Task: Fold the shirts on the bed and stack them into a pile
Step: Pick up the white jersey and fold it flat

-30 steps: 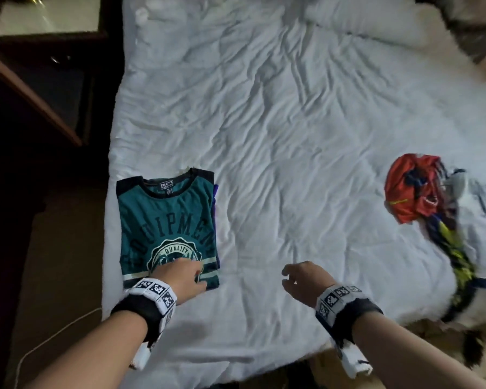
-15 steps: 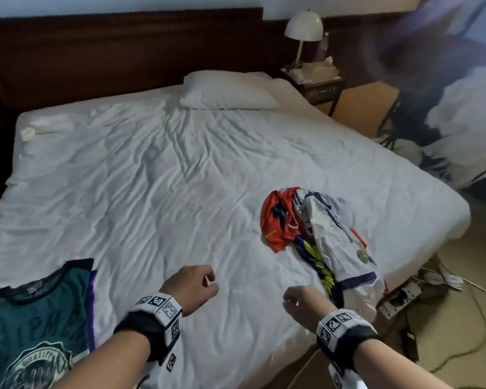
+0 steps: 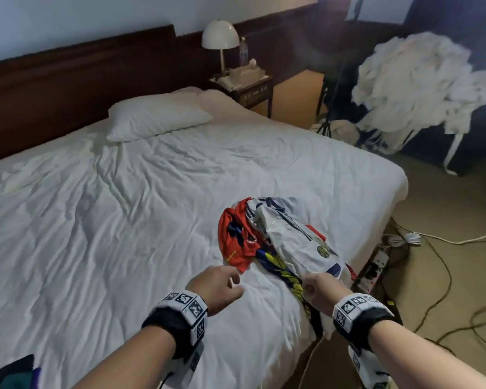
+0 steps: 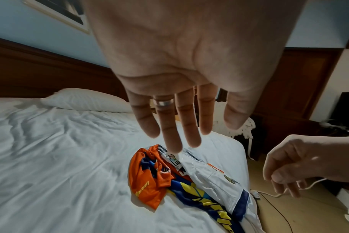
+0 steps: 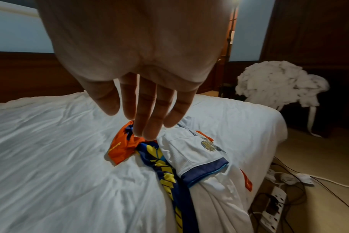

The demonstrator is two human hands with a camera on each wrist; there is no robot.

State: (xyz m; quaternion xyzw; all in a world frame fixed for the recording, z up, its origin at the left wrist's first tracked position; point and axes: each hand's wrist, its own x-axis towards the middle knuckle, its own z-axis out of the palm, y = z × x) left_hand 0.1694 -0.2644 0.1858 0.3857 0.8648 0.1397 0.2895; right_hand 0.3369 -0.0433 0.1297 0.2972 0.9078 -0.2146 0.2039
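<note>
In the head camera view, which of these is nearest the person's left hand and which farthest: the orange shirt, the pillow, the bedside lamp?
From the left hand, nearest first:
1. Orange shirt, crumpled on the bed just beyond the fingertips, slightly to the right.
2. Pillow, up at the head of the bed by the headboard.
3. Bedside lamp, on the nightstand past the bed's far corner.

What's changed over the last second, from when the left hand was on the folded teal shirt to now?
The left hand let go of the folded teal shirt and swung right with the right hand toward the unfolded shirts. Both hands hold nothing. The unfolded heap and the folded shirt stayed put on the bed.
</note>
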